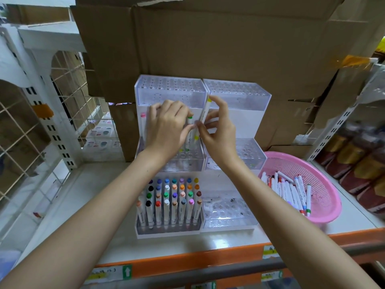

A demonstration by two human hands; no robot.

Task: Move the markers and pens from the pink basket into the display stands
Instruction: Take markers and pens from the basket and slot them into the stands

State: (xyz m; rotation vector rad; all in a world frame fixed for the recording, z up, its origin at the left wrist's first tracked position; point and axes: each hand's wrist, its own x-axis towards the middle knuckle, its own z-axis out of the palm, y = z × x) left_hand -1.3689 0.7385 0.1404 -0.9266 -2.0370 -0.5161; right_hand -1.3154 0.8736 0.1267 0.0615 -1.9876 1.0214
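Note:
Two tiered clear acrylic display stands sit side by side, the left stand and the right stand. The left stand's lowest tier is packed with several white markers with coloured caps. My left hand is over the middle tier and pinches a white marker with a green cap. My right hand holds a white marker with yellow ends upright beside it. A pink-capped marker stands in the middle tier's left corner. The pink basket at the right holds several loose markers.
Big cardboard boxes stand right behind the stands. A white wire-grid rack is at the left, and a slotted upright with packaged goods at the right. The white shelf has an orange front edge with labels.

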